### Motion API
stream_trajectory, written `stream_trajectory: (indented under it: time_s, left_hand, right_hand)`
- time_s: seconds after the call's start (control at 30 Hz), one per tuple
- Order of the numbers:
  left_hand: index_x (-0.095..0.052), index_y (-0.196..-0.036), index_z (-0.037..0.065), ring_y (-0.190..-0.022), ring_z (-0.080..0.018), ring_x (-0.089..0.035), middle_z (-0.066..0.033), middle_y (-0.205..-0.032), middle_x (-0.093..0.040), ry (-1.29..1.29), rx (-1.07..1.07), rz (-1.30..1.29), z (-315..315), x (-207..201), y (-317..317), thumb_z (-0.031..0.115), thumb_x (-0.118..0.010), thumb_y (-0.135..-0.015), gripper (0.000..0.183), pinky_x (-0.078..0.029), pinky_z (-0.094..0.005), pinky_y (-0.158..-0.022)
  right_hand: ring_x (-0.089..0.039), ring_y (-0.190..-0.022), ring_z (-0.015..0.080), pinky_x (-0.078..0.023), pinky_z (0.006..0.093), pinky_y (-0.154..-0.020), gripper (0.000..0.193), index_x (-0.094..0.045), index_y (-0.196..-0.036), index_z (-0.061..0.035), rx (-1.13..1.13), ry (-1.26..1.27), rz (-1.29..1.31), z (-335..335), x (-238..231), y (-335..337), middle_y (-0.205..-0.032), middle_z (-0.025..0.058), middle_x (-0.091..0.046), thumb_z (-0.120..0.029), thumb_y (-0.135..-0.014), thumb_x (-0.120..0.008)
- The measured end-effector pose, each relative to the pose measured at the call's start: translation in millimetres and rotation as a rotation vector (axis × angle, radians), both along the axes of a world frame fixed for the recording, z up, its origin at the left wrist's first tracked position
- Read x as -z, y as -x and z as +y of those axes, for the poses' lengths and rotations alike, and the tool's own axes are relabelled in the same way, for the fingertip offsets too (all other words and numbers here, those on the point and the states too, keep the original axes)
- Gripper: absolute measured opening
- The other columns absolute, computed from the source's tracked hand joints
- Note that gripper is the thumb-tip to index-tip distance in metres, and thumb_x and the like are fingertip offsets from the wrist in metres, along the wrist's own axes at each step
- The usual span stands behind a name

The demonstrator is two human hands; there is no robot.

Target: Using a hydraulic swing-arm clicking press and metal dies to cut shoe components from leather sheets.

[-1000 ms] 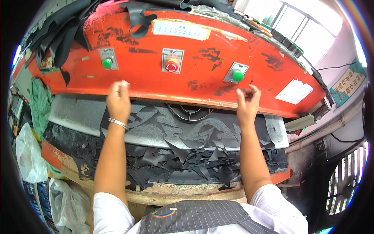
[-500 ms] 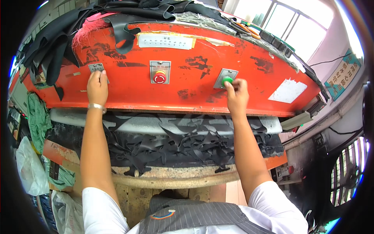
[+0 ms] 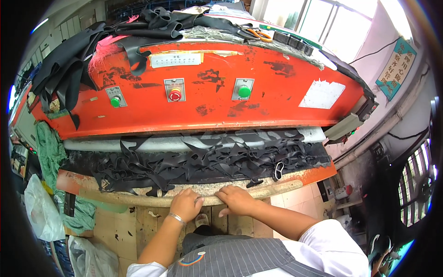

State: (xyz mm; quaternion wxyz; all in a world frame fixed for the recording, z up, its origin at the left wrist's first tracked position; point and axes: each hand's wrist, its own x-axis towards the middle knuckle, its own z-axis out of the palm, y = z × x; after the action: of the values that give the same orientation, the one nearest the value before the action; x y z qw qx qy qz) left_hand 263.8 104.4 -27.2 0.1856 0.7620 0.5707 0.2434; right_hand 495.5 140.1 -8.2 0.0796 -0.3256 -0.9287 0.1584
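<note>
Both hands are at the pale, worn front edge of the machine bed (image 3: 295, 187). My left hand (image 3: 186, 204), with a metal bracelet on the wrist, has its fingers curled at that edge. Just to its right, my right hand (image 3: 237, 201) grips the same edge, fingers on top and thumb below. Beyond them lies a heap of cut black leather-like scraps (image 3: 217, 161) on a dark pad. Near its right end stands a small loop with a pale rim (image 3: 278, 171). Two green push buttons (image 3: 115, 101) and a red stop button (image 3: 175, 95) sit on the red machine front (image 3: 152, 117).
Black sheets (image 3: 69, 60) drape over the machine's upper left. Orange-handled scissors (image 3: 260, 34) lie on top. Plastic bags (image 3: 44, 207) and green cloth (image 3: 48, 147) are at the left. A grey box (image 3: 344, 127) juts out at the right, with a pipe beyond it.
Both hands have left the two buttons on the red front and come down and inward to the bed's front edge. The view has shifted, and the pale-rimmed loop now shows.
</note>
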Motion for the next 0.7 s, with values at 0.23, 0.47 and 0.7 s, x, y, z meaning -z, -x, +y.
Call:
stream_trajectory:
  time_s: [0.23, 0.47, 0.7]
  left_hand:
    - [-0.066, -0.072, 0.006, -0.086, -0.0324, -0.058, -0.0122, -0.081, -0.06, -0.092, -0.179, 0.062, 16, -4, -18, 0.03, -0.066, -0.077, 0.025, -0.045, -0.0434, -0.079]
    - [-0.069, -0.071, 0.005, -0.078, -0.0335, -0.058, -0.0139, -0.076, -0.061, -0.027, -0.134, 0.0, -1, -18, -10, 0.03, -0.07, -0.075, 0.026, -0.046, -0.0428, -0.074]
    - [-0.072, -0.088, 0.005, -0.068, -0.0167, -0.061, -0.0079, -0.076, -0.063, 0.398, -0.023, -0.417, 21, -42, -10, 0.026, -0.069, -0.085, 0.021, -0.048, -0.0274, -0.063]
  right_hand:
    - [-0.058, -0.097, 0.0283, -0.051, 0.037, -0.082, 0.038, -0.061, -0.095, -0.0046, 0.183, -0.092, -0.013, 8, 4, 13, -0.095, 0.0098, -0.06, -0.015, -0.063, -0.076]
    - [-0.062, -0.095, 0.0329, -0.051, 0.0419, -0.083, 0.053, -0.062, -0.111, -0.005, -0.114, 0.389, -0.26, 40, -37, 8, -0.1, 0.0137, -0.064, -0.037, -0.071, -0.077]
    - [-0.048, -0.118, 0.0331, -0.038, 0.0437, -0.097, 0.065, -0.056, -0.123, -0.01, 0.13, -0.301, 0.159, 218, -40, 40, -0.126, 0.0164, -0.053, -0.043, -0.07, -0.076]
